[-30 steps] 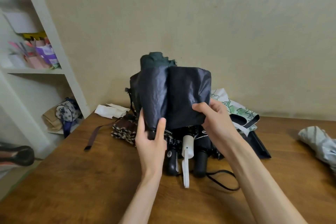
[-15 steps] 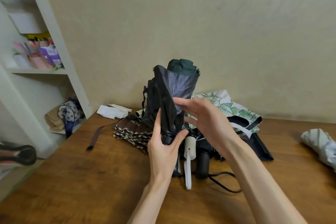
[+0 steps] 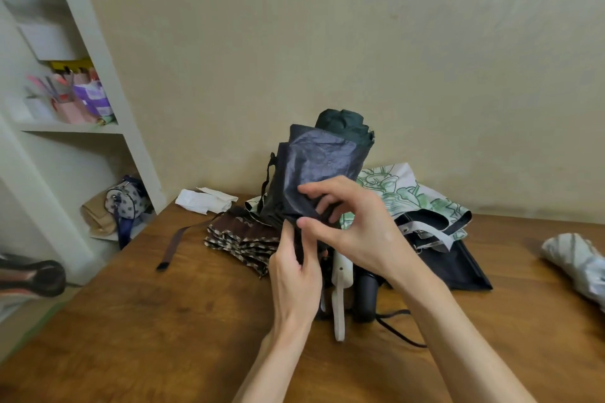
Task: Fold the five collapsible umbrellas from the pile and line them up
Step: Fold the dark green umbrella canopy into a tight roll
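Observation:
A dark umbrella (image 3: 322, 167) with a navy canopy and a green top stands upright over the pile, its canopy wrapped into a roll. My left hand (image 3: 296, 275) grips its lower end from below. My right hand (image 3: 348, 222) pinches the canopy's lower edge between thumb and fingers. Behind and under it lie a brown patterned umbrella (image 3: 244, 237), a white and green floral umbrella (image 3: 402, 196), a flat black umbrella (image 3: 458, 263), a white handle (image 3: 340, 291) and a black handle (image 3: 366, 299).
The pile sits on a wooden table (image 3: 163, 330) against a beige wall. A grey rolled umbrella (image 3: 576, 260) lies at the right edge. White paper (image 3: 204, 200) and a brown strap (image 3: 175, 247) lie at the left. White shelves (image 3: 65, 127) stand beside the table.
The canopy, spread wide a second ago, is now wrapped tighter around the shaft. My right hand moved left across it to the lower edge. The view shifted left.

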The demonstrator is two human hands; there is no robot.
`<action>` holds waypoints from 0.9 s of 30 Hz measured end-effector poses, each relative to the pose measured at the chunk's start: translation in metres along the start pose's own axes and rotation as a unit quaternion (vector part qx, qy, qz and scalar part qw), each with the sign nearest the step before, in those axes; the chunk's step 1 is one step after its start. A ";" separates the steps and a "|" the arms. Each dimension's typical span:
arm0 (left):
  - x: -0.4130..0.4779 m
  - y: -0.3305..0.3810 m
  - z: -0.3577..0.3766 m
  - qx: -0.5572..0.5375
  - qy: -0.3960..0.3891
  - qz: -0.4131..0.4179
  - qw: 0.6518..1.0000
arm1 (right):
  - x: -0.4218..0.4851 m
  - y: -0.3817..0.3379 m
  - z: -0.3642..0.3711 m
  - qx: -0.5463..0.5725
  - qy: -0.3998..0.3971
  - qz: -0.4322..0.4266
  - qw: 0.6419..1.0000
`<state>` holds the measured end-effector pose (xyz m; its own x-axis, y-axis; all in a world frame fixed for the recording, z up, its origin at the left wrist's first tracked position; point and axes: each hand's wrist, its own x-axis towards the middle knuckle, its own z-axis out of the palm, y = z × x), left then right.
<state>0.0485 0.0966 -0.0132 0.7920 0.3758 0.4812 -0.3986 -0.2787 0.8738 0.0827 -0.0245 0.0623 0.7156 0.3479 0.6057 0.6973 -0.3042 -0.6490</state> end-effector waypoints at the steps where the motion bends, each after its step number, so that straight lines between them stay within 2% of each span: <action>1: 0.000 0.000 0.000 0.003 0.003 0.003 1.000 | 0.000 0.000 0.001 -0.019 0.020 -0.002 1.000; 4: 0.002 -0.001 0.001 0.021 0.012 0.012 1.000 | -0.002 -0.003 -0.001 -0.072 0.045 0.025 0.996; 8: 0.001 0.003 0.005 0.011 0.023 -0.004 1.000 | -0.003 -0.004 -0.001 -0.206 0.031 0.095 0.973; 10: 0.002 0.002 0.004 -0.005 0.039 -0.025 0.999 | -0.003 -0.003 -0.001 -0.226 0.013 0.121 0.967; 13: 0.006 -0.004 0.001 -0.044 0.049 -0.062 0.996 | -0.005 0.001 0.001 -0.157 -0.007 0.105 0.982; 17: 0.012 0.008 -0.003 -0.169 0.056 -0.127 0.976 | -0.009 0.011 0.003 -0.020 0.100 0.108 0.989; 19: 0.016 0.009 -0.007 -0.195 0.074 -0.132 0.969 | -0.010 0.016 0.009 0.064 0.132 0.160 0.976; 21: 0.018 0.008 -0.012 -0.212 0.095 -0.143 0.962 | -0.010 0.015 0.014 0.178 0.142 0.254 0.940; 23: 0.020 0.007 -0.015 -0.212 0.099 -0.146 0.961 | -0.009 0.012 0.019 0.263 0.130 0.311 0.904; 27: 0.020 0.007 -0.018 -0.194 0.108 -0.129 0.967 | -0.006 0.011 0.017 0.287 0.099 0.305 0.903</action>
<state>0.0535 0.1179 0.0034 0.7898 0.5757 0.2118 -0.3778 0.1846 0.9073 0.0852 -0.0145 0.0432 0.9921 0.0881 0.0891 0.0760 0.1431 -0.9868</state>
